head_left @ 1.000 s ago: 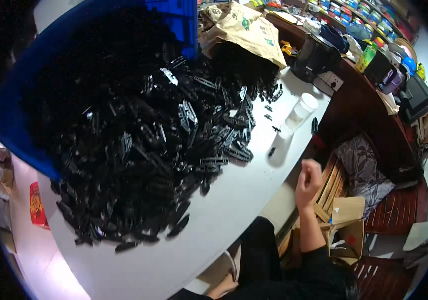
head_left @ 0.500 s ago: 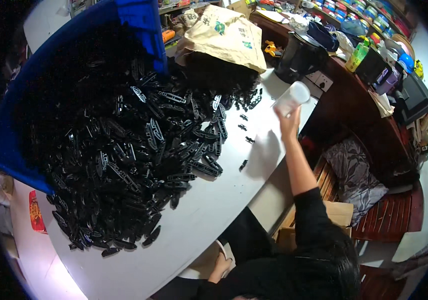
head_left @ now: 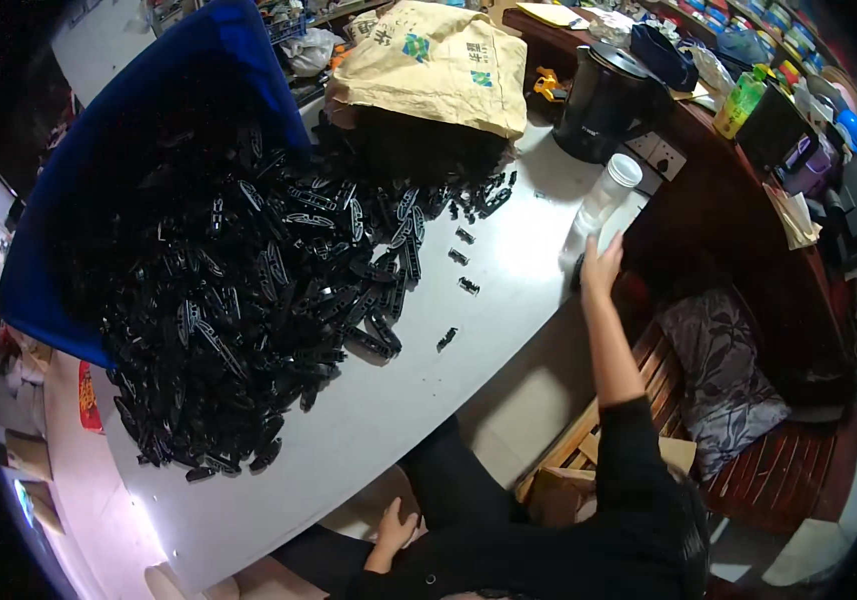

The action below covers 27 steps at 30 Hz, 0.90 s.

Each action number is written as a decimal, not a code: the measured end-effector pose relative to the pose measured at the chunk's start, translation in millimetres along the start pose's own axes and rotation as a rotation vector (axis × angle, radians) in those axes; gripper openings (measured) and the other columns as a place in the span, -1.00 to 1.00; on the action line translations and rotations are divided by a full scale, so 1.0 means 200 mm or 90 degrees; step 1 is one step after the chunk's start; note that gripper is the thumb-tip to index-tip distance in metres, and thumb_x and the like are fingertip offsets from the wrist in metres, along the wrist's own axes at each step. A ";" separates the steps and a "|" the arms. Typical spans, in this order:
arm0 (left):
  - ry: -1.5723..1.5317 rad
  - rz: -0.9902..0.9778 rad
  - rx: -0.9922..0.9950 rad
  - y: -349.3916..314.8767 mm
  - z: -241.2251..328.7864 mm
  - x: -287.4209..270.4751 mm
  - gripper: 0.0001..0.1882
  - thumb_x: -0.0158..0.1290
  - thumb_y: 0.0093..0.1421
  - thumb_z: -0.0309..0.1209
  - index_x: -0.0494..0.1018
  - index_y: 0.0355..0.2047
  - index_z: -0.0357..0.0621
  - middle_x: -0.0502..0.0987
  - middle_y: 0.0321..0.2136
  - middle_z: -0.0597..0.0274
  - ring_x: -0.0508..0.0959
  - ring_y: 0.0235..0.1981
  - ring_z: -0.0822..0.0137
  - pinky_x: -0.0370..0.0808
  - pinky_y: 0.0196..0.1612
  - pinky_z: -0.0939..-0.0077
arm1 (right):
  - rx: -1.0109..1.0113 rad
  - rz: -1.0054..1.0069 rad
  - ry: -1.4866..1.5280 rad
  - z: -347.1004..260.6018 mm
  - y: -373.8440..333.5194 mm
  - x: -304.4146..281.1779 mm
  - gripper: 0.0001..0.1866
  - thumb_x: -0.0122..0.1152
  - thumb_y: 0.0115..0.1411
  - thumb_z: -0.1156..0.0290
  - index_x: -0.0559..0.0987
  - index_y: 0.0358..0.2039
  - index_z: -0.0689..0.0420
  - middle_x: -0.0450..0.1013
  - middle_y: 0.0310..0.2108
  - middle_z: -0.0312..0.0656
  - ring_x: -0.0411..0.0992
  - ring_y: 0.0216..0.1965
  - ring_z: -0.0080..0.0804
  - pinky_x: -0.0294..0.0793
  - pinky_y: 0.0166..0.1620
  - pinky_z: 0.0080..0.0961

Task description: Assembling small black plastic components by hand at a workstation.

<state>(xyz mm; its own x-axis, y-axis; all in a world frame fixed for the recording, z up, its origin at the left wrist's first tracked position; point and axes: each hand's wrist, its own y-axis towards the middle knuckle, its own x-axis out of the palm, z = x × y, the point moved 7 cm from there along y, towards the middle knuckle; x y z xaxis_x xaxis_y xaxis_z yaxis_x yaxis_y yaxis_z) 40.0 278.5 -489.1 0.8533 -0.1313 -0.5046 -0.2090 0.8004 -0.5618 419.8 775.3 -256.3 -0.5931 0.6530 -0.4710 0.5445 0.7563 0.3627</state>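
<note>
A clear plastic bottle (head_left: 604, 195) with a white lid stands on the table near its right edge. My right hand (head_left: 602, 268) is just below it, fingers stretched out and apart, seemingly not gripping it. Something small and dark shows beside that hand, too hidden to name. Low over my lap, my left hand (head_left: 396, 527) is held with fingers apart and nothing visible in it. A large heap of black plastic parts (head_left: 239, 290) covers the left of the table (head_left: 379, 420). Several small black pieces (head_left: 459, 256) lie loose between heap and bottle.
Behind the heap a blue tub (head_left: 59, 250) lies tipped, its mouth toward the parts. A beige sack (head_left: 429, 70) opens onto more parts. A black kettle (head_left: 599, 100) stands behind the bottle. To the right are a wooden bench with a patterned cushion (head_left: 724, 370) and a cardboard box (head_left: 564, 495).
The bottle, tilted in my right hand before, now stands upright on the table, and that hand has come away below it. My left hand's fingers have spread. The whole view has shifted slightly.
</note>
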 end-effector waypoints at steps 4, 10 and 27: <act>-0.252 -0.011 -0.028 -0.07 0.44 -0.21 -0.27 0.13 0.02 -0.32 0.05 0.16 -0.20 0.22 0.06 -0.10 0.25 0.09 0.09 0.27 0.03 0.32 | -0.202 -0.252 -0.073 -0.18 -0.37 0.13 -0.36 0.10 0.06 0.23 0.18 0.07 0.34 0.16 0.05 0.14 0.10 0.10 0.04 0.04 0.12 -0.25; -0.966 0.046 0.119 -0.27 0.64 -0.51 -0.44 -0.04 0.15 -0.07 0.13 0.03 -0.12 0.14 0.11 0.03 0.22 0.08 0.07 0.23 0.07 0.21 | 0.092 0.071 0.047 -0.11 -0.40 -0.09 -0.14 0.27 -0.04 0.26 0.01 0.20 0.16 -0.03 0.15 0.18 -0.13 0.20 0.06 -0.17 0.21 -0.21; -1.063 0.677 0.223 -0.43 -0.36 -1.25 -0.42 -0.05 0.16 -0.13 0.16 0.08 -0.25 0.24 0.07 0.07 0.24 0.08 0.14 0.17 0.13 0.22 | 0.458 -0.161 0.615 0.17 -0.50 0.12 -0.74 0.04 0.18 0.30 0.47 -0.30 0.26 0.43 -0.42 -0.19 0.39 -0.46 -0.43 0.38 -0.43 -0.50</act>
<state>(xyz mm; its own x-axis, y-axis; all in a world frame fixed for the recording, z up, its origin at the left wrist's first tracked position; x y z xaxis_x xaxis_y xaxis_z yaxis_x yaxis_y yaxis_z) -190.0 201.3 -361.8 0.0390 0.7841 0.6194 -0.9249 0.2630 -0.2747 371.7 713.7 -331.0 -0.7583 0.4856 0.4351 0.3726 0.8703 -0.3220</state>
